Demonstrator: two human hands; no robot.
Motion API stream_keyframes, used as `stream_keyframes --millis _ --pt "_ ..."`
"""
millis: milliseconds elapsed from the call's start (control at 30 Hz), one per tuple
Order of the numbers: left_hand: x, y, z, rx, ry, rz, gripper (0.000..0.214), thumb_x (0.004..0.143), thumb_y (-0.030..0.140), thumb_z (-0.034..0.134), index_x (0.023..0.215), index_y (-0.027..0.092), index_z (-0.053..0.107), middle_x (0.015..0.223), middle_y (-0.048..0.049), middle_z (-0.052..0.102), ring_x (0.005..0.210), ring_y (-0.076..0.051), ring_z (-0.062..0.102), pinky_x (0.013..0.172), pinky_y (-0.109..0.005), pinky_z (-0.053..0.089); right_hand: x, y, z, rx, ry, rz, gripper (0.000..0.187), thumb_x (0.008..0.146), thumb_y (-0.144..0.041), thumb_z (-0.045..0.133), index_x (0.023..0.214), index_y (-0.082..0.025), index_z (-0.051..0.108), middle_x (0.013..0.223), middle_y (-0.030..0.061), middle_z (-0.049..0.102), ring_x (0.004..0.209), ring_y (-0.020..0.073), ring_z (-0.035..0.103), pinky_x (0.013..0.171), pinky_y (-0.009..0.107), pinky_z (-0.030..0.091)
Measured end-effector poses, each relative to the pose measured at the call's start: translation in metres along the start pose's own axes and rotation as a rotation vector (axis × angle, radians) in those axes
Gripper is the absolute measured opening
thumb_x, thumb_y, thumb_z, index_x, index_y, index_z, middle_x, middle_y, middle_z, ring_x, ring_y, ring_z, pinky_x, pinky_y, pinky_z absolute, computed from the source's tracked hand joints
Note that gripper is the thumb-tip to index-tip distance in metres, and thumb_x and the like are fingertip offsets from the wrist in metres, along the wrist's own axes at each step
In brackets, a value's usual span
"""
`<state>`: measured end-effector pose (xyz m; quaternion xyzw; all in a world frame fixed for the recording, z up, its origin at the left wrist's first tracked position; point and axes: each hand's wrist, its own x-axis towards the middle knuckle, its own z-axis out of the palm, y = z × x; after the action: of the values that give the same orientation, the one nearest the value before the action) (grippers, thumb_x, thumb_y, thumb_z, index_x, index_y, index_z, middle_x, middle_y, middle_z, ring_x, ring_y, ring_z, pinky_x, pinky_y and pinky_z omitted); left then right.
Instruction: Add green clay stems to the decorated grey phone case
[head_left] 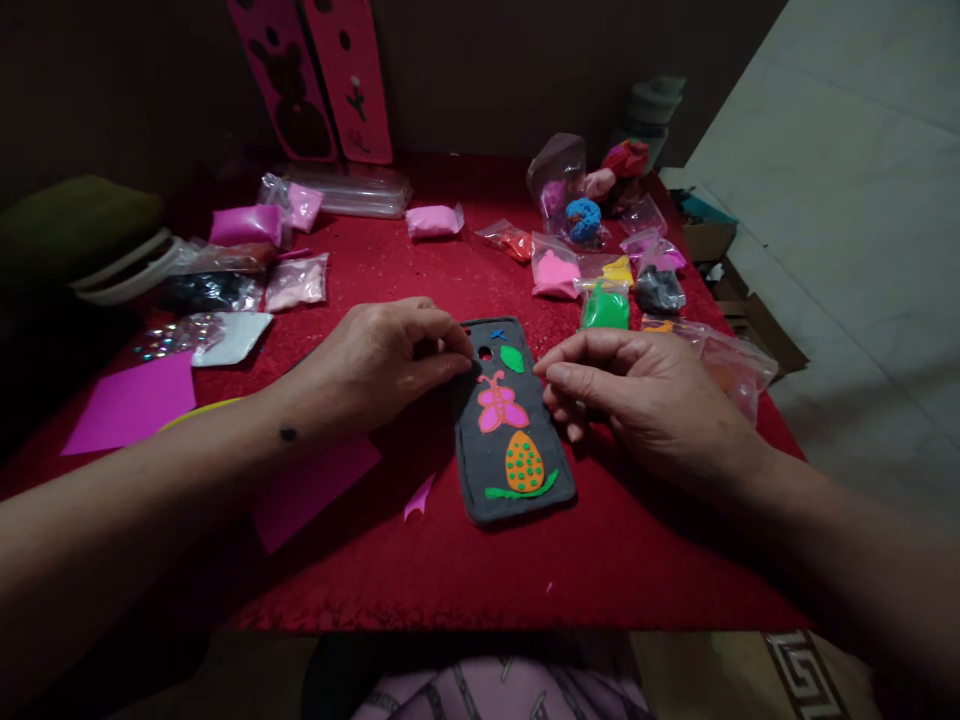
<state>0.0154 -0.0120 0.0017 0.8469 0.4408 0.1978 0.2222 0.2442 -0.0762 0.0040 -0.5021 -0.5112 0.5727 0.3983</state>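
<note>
A dark grey clay-covered phone case (510, 425) lies on the red table cloth (420, 570). It bears a pink butterfly, an orange dotted oval with a green stem, a green leaf and a small blue cross. My left hand (379, 365) rests at the case's upper left edge, fingers curled and thumb pinched against the rim near the camera hole. My right hand (637, 395) sits at the case's right edge, fingers curled in, thumb and forefinger close together; what they hold, if anything, is hidden.
Several small bags of coloured clay lie about: green (604, 308), pink (555, 272), grey (658, 290), pink (433, 220). Pink paper sheets (131, 405) lie at left, a clear plastic box (352, 190) at the back. Two pink cut-out panels (315, 75) lean against the wall. Tiled floor at right.
</note>
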Motion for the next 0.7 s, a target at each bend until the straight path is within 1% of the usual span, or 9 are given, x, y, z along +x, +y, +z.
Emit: stream_keyframes --millis 100,200,300,400,600,700 --pt "0.0010 0.0028 -0.0050 -0.102 -0.066 -0.073 0.023 0.079 0.038 0.061 0.084 0.020 0.075 0.078 -0.0008 0.069 0.070 -0.014 0.061 0.067 -0.027 0.044 -0.0004 -0.0008 0.0005 -0.013 -0.009 0.001 0.012 0.084 -0.026 0.071 0.077 -0.017 0.067 0.066 -0.0010 0.064 0.046 0.0076 0.055 0.042 0.019 0.045" --pt "0.0016 0.0026 -0.0083 -0.133 -0.123 -0.081 0.024 0.079 0.040 0.063 0.085 0.021 0.077 0.081 -0.0011 0.070 0.073 -0.015 0.063 0.070 -0.028 0.046 -0.0007 -0.0016 0.0012 -0.025 -0.008 0.020 0.011 0.084 -0.027 0.072 0.079 -0.017 0.068 0.066 -0.0011 0.064 0.047 0.0076 0.056 0.043 0.019 0.045" --pt "0.0014 -0.0006 -0.0073 -0.090 -0.117 -0.052 0.021 0.080 0.039 0.064 0.085 0.025 0.079 0.085 -0.0006 0.072 0.078 -0.016 0.064 0.075 -0.028 0.047 -0.0005 -0.0021 0.0017 -0.021 -0.005 0.025 0.011 0.084 -0.026 0.071 0.078 -0.017 0.068 0.065 -0.0013 0.064 0.047 0.0078 0.055 0.043 0.019 0.046" --pt "0.0009 -0.0034 -0.0047 -0.043 -0.102 -0.029 0.020 0.082 0.037 0.063 0.086 0.027 0.080 0.085 -0.0001 0.072 0.077 -0.015 0.063 0.074 -0.027 0.045 -0.0003 -0.0021 0.0019 -0.017 -0.006 0.033 0.011 0.084 -0.026 0.070 0.076 -0.018 0.067 0.065 -0.0015 0.064 0.047 0.0077 0.055 0.043 0.019 0.045" --pt "0.0018 0.0021 -0.0045 0.032 -0.087 -0.004 0.019 0.082 0.035 0.062 0.085 0.025 0.079 0.082 0.0005 0.069 0.073 -0.014 0.062 0.073 -0.027 0.043 -0.0006 -0.0019 0.0013 -0.015 -0.014 0.037 0.012 0.083 -0.027 0.071 0.077 -0.018 0.068 0.066 -0.0011 0.064 0.047 0.0080 0.055 0.043 0.020 0.046" --pt "0.0017 0.0052 -0.0057 0.057 -0.079 -0.010 0.020 0.081 0.036 0.062 0.087 0.024 0.078 0.086 0.0003 0.072 0.076 -0.015 0.063 0.075 -0.027 0.044 -0.0007 -0.0019 0.0009 -0.018 -0.016 0.037 0.012 0.083 -0.027 0.072 0.077 -0.017 0.068 0.066 -0.0011 0.064 0.048 0.0079 0.056 0.044 0.019 0.046"
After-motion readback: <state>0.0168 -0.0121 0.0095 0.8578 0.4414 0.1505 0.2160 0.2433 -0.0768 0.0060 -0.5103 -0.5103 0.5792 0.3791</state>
